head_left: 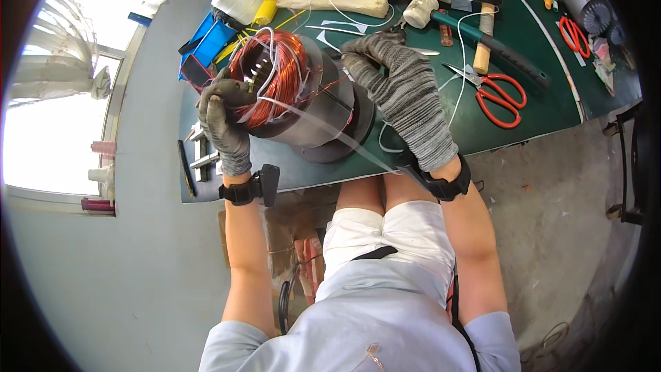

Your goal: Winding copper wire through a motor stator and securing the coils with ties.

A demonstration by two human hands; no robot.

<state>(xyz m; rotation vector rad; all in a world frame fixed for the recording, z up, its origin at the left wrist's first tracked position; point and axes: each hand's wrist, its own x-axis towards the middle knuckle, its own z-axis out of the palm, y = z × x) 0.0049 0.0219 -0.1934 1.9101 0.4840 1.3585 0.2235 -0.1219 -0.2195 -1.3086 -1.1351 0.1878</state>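
A dark grey motor stator (pixel 303 127) stands tilted at the table's left front, with thick bundles of copper wire (pixel 295 62) bulging from its open end. White lacing cord (pixel 270 101) loops around the copper, and a blurred stretch of it runs toward my right wrist. My left hand (pixel 226 120), in a grey glove with dark fingers, grips the left edge of the copper winding. To the right of the stator is my right hand (pixel 406 93), in a striped grey glove, raised with its fingers curled together. What those fingers hold, if anything, is hidden.
Red-handled scissors (pixel 500 100) lie open right of my right hand. Several mallets and hammers, one a white-headed mallet (pixel 420 10), spread across the green table (pixel 544 120). A white thread spool (pixel 237 1) and a blue bin (pixel 206 45) sit at the back left.
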